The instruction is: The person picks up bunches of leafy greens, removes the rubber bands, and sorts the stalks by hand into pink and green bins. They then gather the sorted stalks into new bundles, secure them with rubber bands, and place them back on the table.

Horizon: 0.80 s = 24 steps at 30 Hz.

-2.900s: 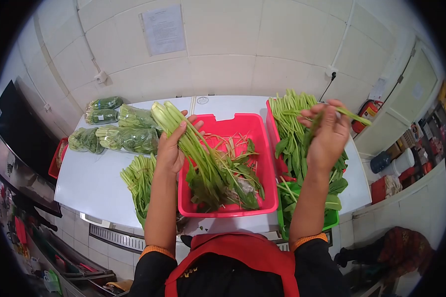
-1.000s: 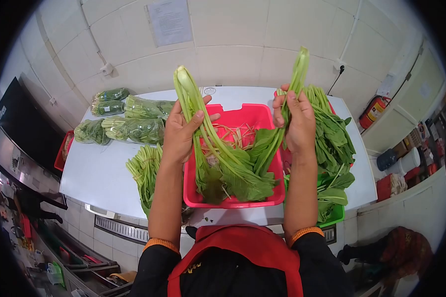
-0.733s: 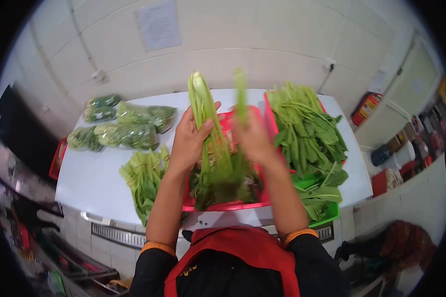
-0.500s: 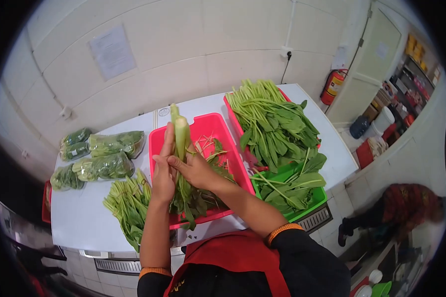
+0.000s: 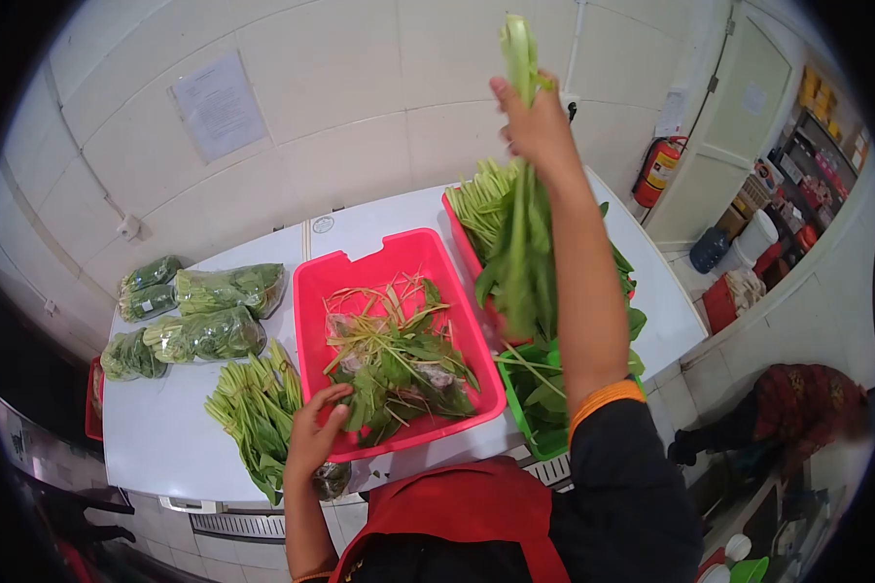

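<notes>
My right hand (image 5: 538,126) is raised high on the right, wrapped round the stems of a leafy green bunch (image 5: 523,243) whose leaves hang down in front of the right pink tray. At the lower left edge of the middle pink tray (image 5: 476,374), my left hand (image 5: 319,428) has its fingers apart, near loose leaves and stem scraps (image 5: 389,364) lying in that tray. Stacked greens (image 5: 486,199) fill the right pink tray, partly hidden behind my right arm. Below it, a green tray (image 5: 546,442) holds more leaves.
Bagged greens (image 5: 228,287) and an unbagged bunch (image 5: 258,413) lie on the left of the white table (image 5: 165,437). A fire extinguisher (image 5: 658,170) hangs by the door. Another person (image 5: 802,408) bends down at the far right.
My right hand has lifted the bunch up and to the right, away from the middle tray. My left hand has let go of it and moved down to the tray's lower left edge.
</notes>
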Tool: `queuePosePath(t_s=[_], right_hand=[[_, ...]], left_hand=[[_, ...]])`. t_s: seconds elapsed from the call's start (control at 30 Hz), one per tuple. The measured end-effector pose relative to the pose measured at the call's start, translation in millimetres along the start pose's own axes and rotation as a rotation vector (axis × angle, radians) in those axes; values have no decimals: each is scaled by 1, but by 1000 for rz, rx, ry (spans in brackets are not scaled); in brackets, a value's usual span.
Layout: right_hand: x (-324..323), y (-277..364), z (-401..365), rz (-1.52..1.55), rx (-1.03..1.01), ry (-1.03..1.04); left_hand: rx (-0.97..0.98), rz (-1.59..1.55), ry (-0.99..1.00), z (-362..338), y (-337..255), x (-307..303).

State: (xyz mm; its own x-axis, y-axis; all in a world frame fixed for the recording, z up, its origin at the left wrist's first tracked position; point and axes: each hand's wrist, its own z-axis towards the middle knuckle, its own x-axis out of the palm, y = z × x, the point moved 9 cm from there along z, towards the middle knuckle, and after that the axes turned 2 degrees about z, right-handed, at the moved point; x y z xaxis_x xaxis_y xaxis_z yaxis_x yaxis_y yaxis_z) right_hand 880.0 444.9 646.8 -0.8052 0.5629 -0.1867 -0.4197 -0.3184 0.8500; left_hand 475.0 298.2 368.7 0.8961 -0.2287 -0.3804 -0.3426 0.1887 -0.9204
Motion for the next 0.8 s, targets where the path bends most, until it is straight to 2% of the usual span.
queuePosePath(t_s=[0.1,0.17,0.2,0.23,0.27,0.3,0.33,0.43,0.5,0.57,0.63,0.67,0.77,0.8], right_hand=[[12,-77,71,-676,-77,-42],[37,-164,65,-929,88,89],[51,-217,54,-1092,159,249],[65,-292,42,-1240,252,515],[64,-334,13,-1247,410,645],[65,-337,-13,-1429,271,587],[68,-348,-22,-1475,142,486],[77,-346,-19,-1427,273,530],[77,-340,-12,-1356,356,615],[76,-340,-2,-1369,318,636],[73,-333,10,-1389,182,471],[73,-329,14,-1392,121,382],[80,-301,4,-1324,-10,343],[82,-286,-5,-1318,-7,374]], left_hand=[[-41,2,-200,-23,16,-38],[-74,-17,-343,-37,32,-61],[-99,-12,-386,-44,38,-70],[-62,93,-454,-50,38,-81],[-36,200,-531,-59,39,-91],[-24,313,-618,-73,37,-101],[-70,386,-640,-84,38,-110],[-251,650,-768,-124,47,-134],[-417,637,-784,-147,65,-146],[-506,508,-726,-159,94,-150],[-526,271,-596,-163,125,-143],[-514,301,-558,-161,126,-139],[-587,827,-555,-147,98,-138],[-476,901,-587,-135,78,-141]])
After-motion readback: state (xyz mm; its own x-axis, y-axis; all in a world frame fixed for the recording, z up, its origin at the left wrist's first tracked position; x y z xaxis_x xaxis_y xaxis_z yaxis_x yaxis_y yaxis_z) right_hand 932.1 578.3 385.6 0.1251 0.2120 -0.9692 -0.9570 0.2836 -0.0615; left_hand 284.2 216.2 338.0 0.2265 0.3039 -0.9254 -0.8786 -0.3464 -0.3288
